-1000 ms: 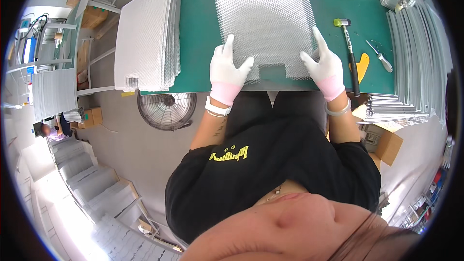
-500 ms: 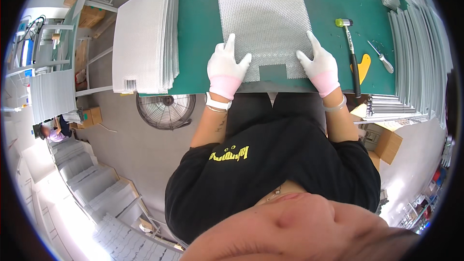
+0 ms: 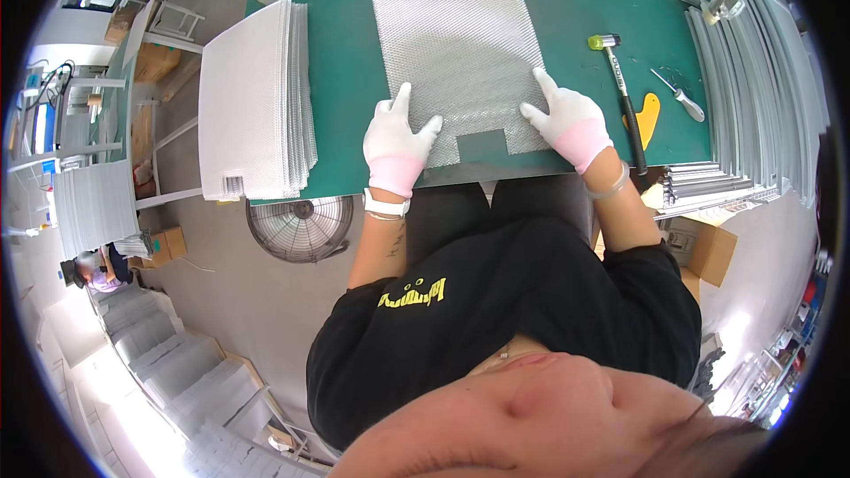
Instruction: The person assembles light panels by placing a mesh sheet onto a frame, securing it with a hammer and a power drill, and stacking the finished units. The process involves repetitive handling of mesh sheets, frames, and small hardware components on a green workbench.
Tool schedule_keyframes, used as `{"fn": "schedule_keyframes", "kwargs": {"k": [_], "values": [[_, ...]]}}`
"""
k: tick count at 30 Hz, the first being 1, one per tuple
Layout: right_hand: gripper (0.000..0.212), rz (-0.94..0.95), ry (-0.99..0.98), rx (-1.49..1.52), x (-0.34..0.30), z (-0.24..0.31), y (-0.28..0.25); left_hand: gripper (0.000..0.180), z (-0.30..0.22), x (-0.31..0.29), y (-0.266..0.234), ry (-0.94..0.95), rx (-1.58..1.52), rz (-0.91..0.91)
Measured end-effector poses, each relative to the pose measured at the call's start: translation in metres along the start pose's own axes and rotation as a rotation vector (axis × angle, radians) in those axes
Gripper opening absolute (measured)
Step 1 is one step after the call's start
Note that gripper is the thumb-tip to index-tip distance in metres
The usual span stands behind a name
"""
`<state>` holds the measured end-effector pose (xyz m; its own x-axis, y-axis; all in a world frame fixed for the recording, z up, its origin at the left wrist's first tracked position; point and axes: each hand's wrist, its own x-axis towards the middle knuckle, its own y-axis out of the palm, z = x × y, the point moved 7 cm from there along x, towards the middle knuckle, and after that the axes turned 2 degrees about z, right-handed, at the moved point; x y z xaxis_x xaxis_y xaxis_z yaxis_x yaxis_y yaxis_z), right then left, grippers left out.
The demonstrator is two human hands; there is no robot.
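A silvery mesh sheet [image 3: 460,44] with a rectangular notch in its near edge lies flat on the green tabletop [image 3: 350,88]. My left hand [image 3: 398,137], in a white glove with a pink cuff, rests at the sheet's near left corner. Its forefinger points away from me and its thumb spreads inward over the mesh. At the near right side is my right hand [image 3: 568,124], gloved alike, forefinger and thumb apart on the sheet's edge. The other fingers of both hands show only in part, and neither hand plainly grips the sheet.
Left stands a stack of notched mesh sheets [image 3: 252,97]. To the right lie a mallet [image 3: 620,80] with a green-and-black head, a yellow scraper [image 3: 649,119] and a screwdriver [image 3: 686,104]. Long grey panels [image 3: 753,88] line the right side. A floor fan [image 3: 301,228] stands below the table.
The whole view has shifted and tilted slightly, so the table and its things appear lower and further left. Both hands keep about the same places on the mesh sheet.
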<state>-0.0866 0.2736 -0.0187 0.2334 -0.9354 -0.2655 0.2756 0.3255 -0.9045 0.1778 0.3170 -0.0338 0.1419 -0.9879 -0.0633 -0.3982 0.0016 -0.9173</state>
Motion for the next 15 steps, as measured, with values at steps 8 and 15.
{"fn": "schedule_keyframes", "kwargs": {"k": [8, 15], "values": [[0.04, -0.347, -0.063, -0.398, 0.184, -0.153, -0.089, 0.066, -0.011, 0.022, 0.008, 0.379, 0.186, 0.048], [0.061, 0.011, -0.05, -0.537, 0.223, -0.159, -0.113, 0.07, -0.015, -0.041, -0.002, 0.284, 0.098, 0.006]]}}
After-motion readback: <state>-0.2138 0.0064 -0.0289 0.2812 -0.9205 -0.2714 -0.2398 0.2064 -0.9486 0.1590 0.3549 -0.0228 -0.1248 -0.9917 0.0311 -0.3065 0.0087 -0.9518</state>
